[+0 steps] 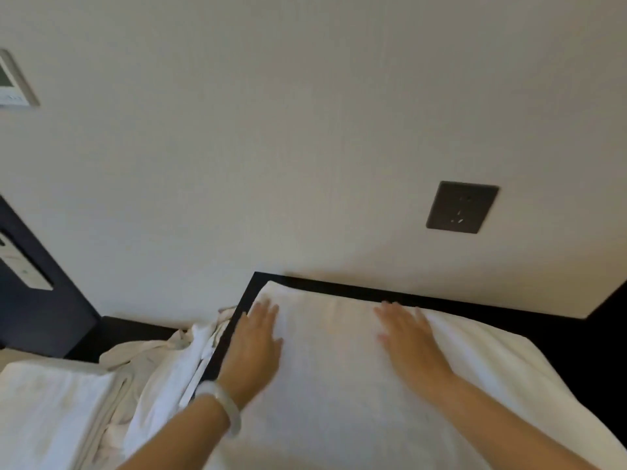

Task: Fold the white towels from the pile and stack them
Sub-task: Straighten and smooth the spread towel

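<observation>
Both palms flat on the towel.
Left hand (252, 337) and right hand (409, 337) press the white towel (339, 385), fingers straight, gripping nothing.

Plain cream wall (305, 113), dark socket plate (462, 207), black tabletop (576, 351), perhaps a thermostat (13, 81).

A white towel (339, 385) lies spread flat (crumpled pile (163, 361) just to its left).
</observation>
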Demonstrator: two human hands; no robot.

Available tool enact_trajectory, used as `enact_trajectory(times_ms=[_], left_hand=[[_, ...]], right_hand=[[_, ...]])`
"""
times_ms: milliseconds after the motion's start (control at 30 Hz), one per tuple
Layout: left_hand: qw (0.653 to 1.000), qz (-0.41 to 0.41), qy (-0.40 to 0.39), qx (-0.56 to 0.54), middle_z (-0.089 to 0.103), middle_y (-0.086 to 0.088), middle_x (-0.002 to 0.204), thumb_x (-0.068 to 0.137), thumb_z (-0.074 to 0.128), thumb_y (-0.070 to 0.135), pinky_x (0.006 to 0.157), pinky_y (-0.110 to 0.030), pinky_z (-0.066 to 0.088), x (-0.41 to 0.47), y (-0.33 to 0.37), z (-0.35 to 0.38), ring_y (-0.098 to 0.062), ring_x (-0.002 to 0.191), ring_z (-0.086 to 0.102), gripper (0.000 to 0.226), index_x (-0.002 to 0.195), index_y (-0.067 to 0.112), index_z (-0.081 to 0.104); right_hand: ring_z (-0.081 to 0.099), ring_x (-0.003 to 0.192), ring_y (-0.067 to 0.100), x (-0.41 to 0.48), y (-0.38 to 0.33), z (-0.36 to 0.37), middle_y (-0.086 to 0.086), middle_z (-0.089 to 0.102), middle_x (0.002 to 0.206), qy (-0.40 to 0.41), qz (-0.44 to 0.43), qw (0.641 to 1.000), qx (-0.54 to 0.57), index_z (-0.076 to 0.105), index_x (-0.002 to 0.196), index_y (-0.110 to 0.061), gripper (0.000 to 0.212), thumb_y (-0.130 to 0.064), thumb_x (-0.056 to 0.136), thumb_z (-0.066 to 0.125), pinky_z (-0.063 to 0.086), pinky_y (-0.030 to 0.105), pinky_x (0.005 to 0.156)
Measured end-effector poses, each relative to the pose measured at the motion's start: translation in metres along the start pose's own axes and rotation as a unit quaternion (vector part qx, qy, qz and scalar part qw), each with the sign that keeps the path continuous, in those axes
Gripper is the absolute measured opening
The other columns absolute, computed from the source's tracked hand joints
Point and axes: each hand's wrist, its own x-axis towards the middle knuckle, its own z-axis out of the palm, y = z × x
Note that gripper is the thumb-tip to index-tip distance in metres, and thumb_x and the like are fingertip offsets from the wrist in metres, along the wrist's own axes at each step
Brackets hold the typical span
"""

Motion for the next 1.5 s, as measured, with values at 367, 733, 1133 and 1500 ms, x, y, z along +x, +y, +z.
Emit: enact_trajectory(times_ms=[367, 733, 1133, 1500], left_hand=[[0.987, -0.098, -0.057, 0.116, 0.009, -0.01, 0.163, 0.1, 0.014, 0.052, 0.121, -0.039, -0.008, -0.066, -0.017, 0.003, -0.025, 0.151, 0.01, 0.067, 0.157, 0.016, 0.013], [0.991, -0.111, -0.065, 0.045, -0.036, 0.006, 0.155, 0.089, -0.014, 0.059, 0.115, -0.04, -0.02, -0.096, -0.034, 0.016, -0.015, 0.14, -0.038, 0.071, 0.149, 0.025, -0.028], [0.991, -0.12, -0.048, 0.029, -0.026, -0.001, 0.16, 0.097, -0.004, 0.052, 0.118, -0.039, -0.02, -0.098, -0.031, 0.015, -0.015, 0.145, -0.028, 0.067, 0.152, 0.019, -0.02], [0.965, -0.235, 0.003, -0.119, 0.039, 0.013, 0.106, 0.088, 0.059, 0.043, 0.087, -0.023, 0.028, -0.164, -0.05, -0.024, -0.011, 0.102, 0.038, 0.03, 0.111, 0.031, 0.046]], right_hand=[[-0.014, 0.151, 0.018, 0.04, -0.118, 0.025, -0.001, -0.007, 0.166, -0.051, -0.023, 0.997, 0.049, 0.003, 0.158, -0.025, 0.062, -0.05, 0.104, 0.02, -0.014, 0.051, 0.119], [-0.012, 0.152, 0.017, 0.129, -0.207, 0.049, -0.007, -0.01, 0.165, -0.093, -0.024, 0.995, 0.004, -0.002, 0.158, -0.024, 0.065, -0.054, 0.102, 0.011, -0.01, 0.069, 0.112], [-0.014, 0.152, 0.019, 0.116, -0.215, 0.036, 0.001, -0.012, 0.165, -0.049, -0.054, 0.997, 0.002, -0.004, 0.158, -0.022, 0.067, -0.056, 0.102, 0.015, -0.01, 0.056, 0.119], [-0.013, 0.152, 0.017, 0.041, -0.219, 0.058, -0.006, -0.008, 0.166, -0.059, -0.031, 0.997, 0.023, -0.003, 0.157, -0.034, 0.061, -0.054, 0.1, 0.007, -0.013, 0.056, 0.118]])
